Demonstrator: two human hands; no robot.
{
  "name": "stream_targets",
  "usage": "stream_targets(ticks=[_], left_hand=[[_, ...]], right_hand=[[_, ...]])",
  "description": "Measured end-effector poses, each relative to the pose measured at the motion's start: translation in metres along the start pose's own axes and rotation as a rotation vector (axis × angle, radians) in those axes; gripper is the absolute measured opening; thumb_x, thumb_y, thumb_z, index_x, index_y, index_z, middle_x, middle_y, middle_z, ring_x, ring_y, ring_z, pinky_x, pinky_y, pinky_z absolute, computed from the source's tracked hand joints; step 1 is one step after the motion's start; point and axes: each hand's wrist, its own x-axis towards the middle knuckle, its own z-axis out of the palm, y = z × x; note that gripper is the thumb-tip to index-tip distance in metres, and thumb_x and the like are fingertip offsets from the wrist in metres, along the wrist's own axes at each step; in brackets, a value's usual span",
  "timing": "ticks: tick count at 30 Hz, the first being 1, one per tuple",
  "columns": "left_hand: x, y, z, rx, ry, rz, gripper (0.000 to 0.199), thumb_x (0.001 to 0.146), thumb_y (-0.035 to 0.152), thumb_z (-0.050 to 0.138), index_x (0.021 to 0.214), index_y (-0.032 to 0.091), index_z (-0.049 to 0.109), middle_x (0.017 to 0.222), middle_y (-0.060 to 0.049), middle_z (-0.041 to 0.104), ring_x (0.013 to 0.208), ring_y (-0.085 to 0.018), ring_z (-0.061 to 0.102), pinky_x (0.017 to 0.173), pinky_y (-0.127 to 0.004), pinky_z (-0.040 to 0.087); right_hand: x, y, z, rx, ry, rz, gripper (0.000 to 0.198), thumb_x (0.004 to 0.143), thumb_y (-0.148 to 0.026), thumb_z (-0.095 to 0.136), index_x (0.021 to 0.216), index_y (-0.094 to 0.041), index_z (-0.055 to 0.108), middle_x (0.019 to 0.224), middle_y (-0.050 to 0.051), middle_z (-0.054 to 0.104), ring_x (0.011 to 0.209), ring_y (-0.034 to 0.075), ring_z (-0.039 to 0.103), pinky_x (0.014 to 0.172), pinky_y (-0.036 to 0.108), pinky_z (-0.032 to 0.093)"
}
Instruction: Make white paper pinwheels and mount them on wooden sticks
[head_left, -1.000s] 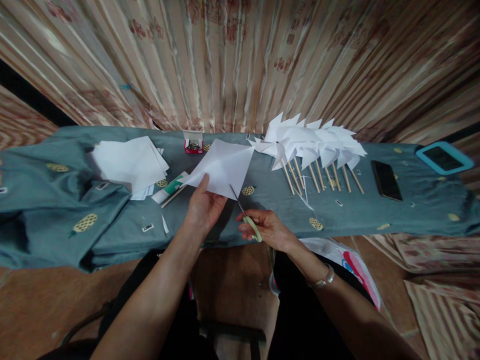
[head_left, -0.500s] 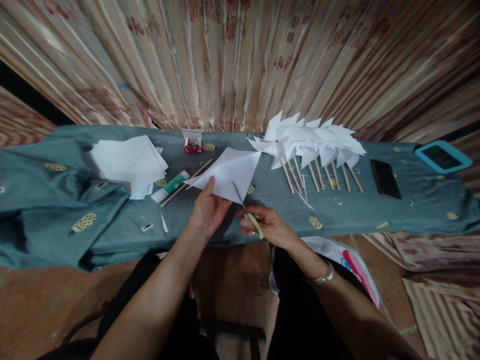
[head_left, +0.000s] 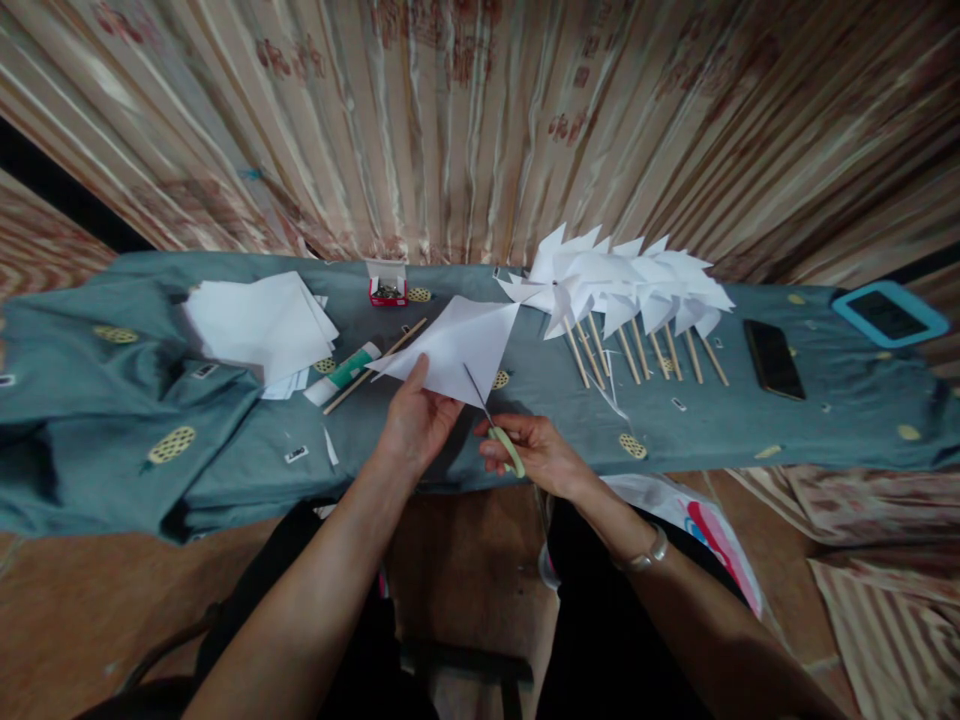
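Note:
My left hand (head_left: 420, 418) pinches a white sheet of paper (head_left: 469, 340), thumb on top and fingers underneath, holding it above the cloth. In my right hand (head_left: 534, 450) is a pair of scissors (head_left: 507, 446) with light green handles, my fingers closed round them. One dark blade lies across the near corner of the sheet; the other blade is hidden under the paper. Beneath the sheet's left tip lie a wooden stick (head_left: 352, 388) and a green and white glue tube (head_left: 346, 372).
A stack of white paper (head_left: 255, 325) lies left. Behind is a small red box (head_left: 388, 291) of metal pins. Several paper pinwheels (head_left: 622, 275) on sticks lie right, with paper strips (head_left: 611, 395) before them. Farther right are a phone (head_left: 774, 358) and a blue-framed tablet (head_left: 891, 312).
The paper's right corner has dipped slightly. Both hands and the scissors stay almost where they were; the view has shifted a little.

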Motion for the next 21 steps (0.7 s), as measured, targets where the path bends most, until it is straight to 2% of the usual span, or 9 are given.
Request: stream_targets(ticks=[7, 11, 16, 21], left_hand=[[0.003, 0.007, -0.001, 0.057, 0.002, 0.082, 0.026, 0.091, 0.007, 0.051, 0.113, 0.014, 0.064, 0.074, -0.001, 0.072, 0.062, -0.011, 0.068, 0.067, -0.019, 0.058], [0.004, 0.013, -0.001, 0.051, 0.0, 0.15, 0.021, 0.09, 0.004, 0.053, 0.106, 0.013, 0.064, 0.076, -0.001, 0.072, 0.062, -0.009, 0.068, 0.068, -0.017, 0.058], [0.006, 0.015, -0.002, 0.062, 0.032, 0.174, 0.019, 0.092, 0.005, 0.051, 0.102, 0.015, 0.064, 0.078, -0.001, 0.072, 0.065, -0.009, 0.069, 0.076, -0.02, 0.059], [0.004, 0.015, -0.001, 0.069, 0.031, 0.179, 0.02, 0.094, 0.006, 0.049, 0.102, 0.016, 0.064, 0.079, 0.0, 0.073, 0.067, -0.008, 0.069, 0.081, -0.019, 0.057]], right_hand=[[-0.002, -0.003, -0.001, -0.036, 0.023, -0.005, 0.049, 0.054, -0.049, 0.086, 0.085, -0.017, 0.065, 0.058, -0.006, 0.061, 0.051, 0.009, 0.059, 0.051, 0.021, 0.048], [-0.004, -0.002, -0.003, -0.034, 0.015, -0.007, 0.047, 0.052, -0.048, 0.087, 0.082, -0.017, 0.067, 0.058, -0.006, 0.061, 0.051, 0.008, 0.059, 0.05, 0.02, 0.048], [-0.005, -0.003, -0.002, 0.011, 0.037, 0.023, 0.046, 0.048, -0.043, 0.09, 0.079, -0.017, 0.068, 0.059, -0.005, 0.063, 0.051, 0.007, 0.059, 0.049, 0.019, 0.047], [-0.006, -0.004, 0.0, -0.009, 0.032, 0.01, 0.046, 0.051, -0.042, 0.089, 0.082, -0.016, 0.067, 0.06, -0.004, 0.063, 0.052, 0.009, 0.059, 0.051, 0.021, 0.047]])
